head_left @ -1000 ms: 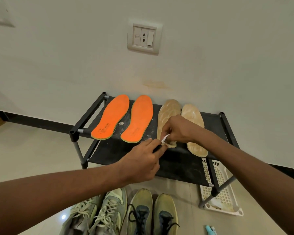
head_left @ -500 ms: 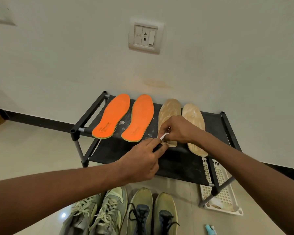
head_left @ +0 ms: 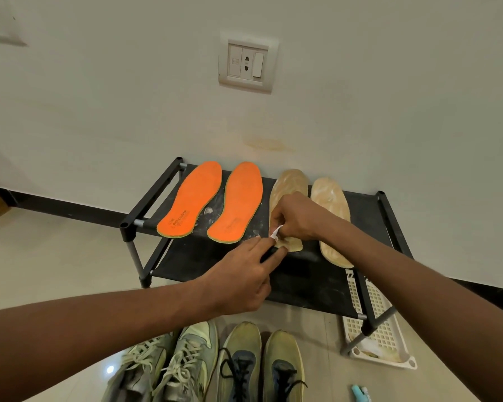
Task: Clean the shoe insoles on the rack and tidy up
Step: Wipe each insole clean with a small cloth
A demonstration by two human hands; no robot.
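Both hands met over the heel of a tan insole on the rack.

From my remote seat I saw the right hand (head_left: 295, 217) curled, pinching a small white scrap (head_left: 276, 233) against the heel of the left tan insole (head_left: 286, 187). The left hand (head_left: 244, 281) lay just below it, fingers bent round a thin dark object (head_left: 269, 252) I could not identify, its fingertips touching the same heel. The second tan insole (head_left: 333, 213) lay just right of the right hand's wrist. The two orange insoles (head_left: 212, 198) lay side by side to the left of both hands, all four on the black rack (head_left: 308, 282). Two pairs of shoes (head_left: 209, 364) stood on the floor under the left forearm, and a white plastic basket (head_left: 381, 329) sat beneath the right forearm.
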